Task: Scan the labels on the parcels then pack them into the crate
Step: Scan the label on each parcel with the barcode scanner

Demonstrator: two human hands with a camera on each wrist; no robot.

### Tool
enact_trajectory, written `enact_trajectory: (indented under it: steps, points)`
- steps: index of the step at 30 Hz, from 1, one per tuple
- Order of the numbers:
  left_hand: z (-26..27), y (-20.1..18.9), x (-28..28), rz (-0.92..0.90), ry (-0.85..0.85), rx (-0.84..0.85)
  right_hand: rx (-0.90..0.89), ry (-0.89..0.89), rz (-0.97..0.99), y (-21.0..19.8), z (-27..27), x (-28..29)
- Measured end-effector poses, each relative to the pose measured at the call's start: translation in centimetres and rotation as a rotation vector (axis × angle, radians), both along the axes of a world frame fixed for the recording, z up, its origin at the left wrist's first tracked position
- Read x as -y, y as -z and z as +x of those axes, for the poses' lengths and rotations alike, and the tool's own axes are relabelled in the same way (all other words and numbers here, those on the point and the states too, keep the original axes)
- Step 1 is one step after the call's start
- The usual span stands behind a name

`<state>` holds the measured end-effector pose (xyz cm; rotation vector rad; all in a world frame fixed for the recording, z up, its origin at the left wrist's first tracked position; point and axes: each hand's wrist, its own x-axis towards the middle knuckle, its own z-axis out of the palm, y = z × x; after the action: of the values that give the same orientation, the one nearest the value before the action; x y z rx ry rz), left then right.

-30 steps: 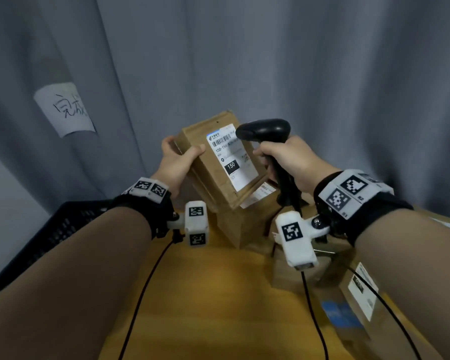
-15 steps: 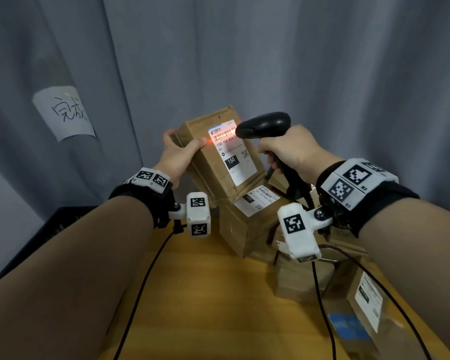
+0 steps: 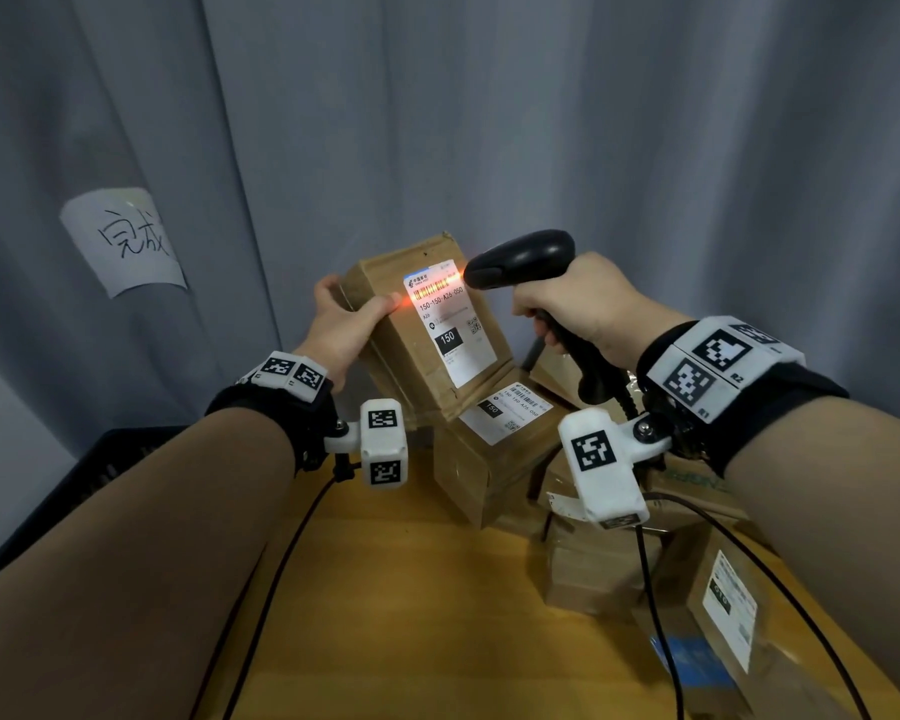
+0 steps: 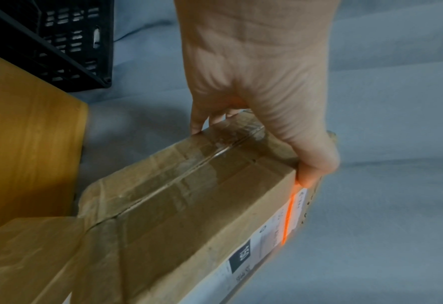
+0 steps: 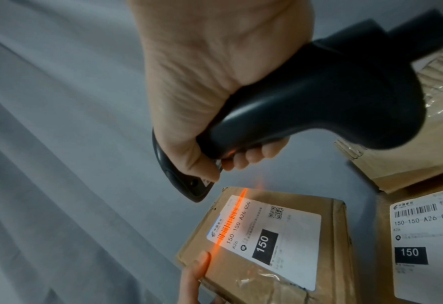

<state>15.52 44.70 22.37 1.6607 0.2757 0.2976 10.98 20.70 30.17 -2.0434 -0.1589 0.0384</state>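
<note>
Wooden worktop point(image 3: 411, 589) carried cardboard parcels point(image 3: 494, 449) nearest the person. Above them the left hand point(image 3: 341, 332) gripped a raised parcel point(image 3: 427, 330) by its edge, while the right hand point(image 3: 575, 298) clenched a black scanner point(image 3: 520, 259), whose orange beam crossed the label point(image 5: 262, 236). A black crate point(image 4: 67, 39) sat left, before grey curtain point(image 3: 541, 122).

A wooden table point(image 3: 411, 605) carries a cluster of taped cardboard parcels point(image 3: 494, 459) (several showing white labels) toward its far right, with two black cables point(image 3: 276, 569) trailing across its surface.
</note>
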Motion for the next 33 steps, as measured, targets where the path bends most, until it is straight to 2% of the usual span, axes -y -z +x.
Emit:
enact_trajectory:
  steps: [11,18,21,24,29,31,33]
  points:
    - [0.2,0.0,-0.2,-0.001,-0.043,0.027,0.004,-0.001,0.011,0.1,0.0,-0.9]
    - [-0.6,0.7,-1.8,-0.016,-0.059,-0.042,0.062,-0.01,0.159,2.1,0.2,-1.3]
    - [-1.7,2.3,-3.4,-0.037,-0.094,-0.096,-0.024,-0.044,0.205,5.2,0.2,-2.0]
    - [-3.6,6.4,-5.3,-0.099,-0.129,-0.172,-0.187,-0.118,0.168,10.2,-0.2,-3.7]
    - [-5.9,16.0,-8.3,-0.132,-0.167,-0.494,-0.568,-0.205,0.178,20.4,-1.0,-8.5]
    - [-5.3,18.8,-8.7,-0.134,-0.163,-0.622,-0.652,-0.198,0.178,23.4,-0.9,-10.3]
    - [-4.5,20.6,-8.5,-0.052,-0.078,-0.723,-0.67,-0.155,0.18,25.6,-0.5,-11.9]
